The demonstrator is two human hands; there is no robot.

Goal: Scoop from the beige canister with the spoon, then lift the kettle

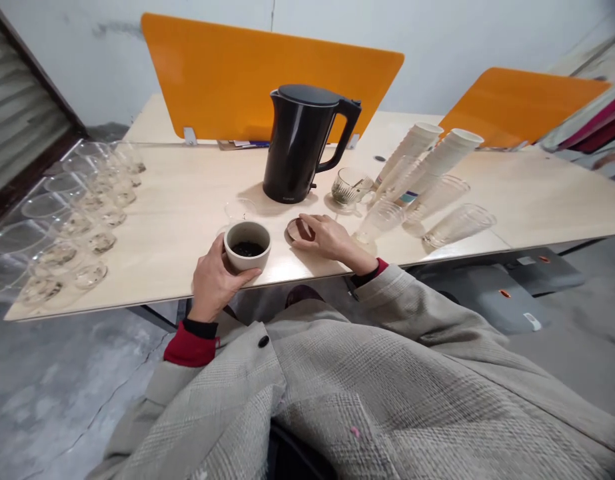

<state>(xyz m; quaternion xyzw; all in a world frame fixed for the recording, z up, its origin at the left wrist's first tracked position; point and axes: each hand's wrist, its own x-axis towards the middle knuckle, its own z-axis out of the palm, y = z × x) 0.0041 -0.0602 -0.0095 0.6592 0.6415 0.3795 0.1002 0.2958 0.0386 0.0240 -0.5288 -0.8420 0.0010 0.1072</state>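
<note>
Ceramic cup (247,245), one, clenched in left hand (214,280); one round coaster (298,230) under right hand (322,239), grip released

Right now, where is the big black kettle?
In the head view, the black electric kettle stands mid-table, in front of the orange divider, just left of a small glass mug.

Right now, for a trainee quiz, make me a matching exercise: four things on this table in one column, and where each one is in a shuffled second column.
Things: 1 black kettle; 2 ceramic cup; 3 round brown disc; 4 paper cup stack.
Places: A under right hand; B among clear cups; C in left hand; D before orange divider.
Pairs: 1-D, 2-C, 3-A, 4-B.
</note>
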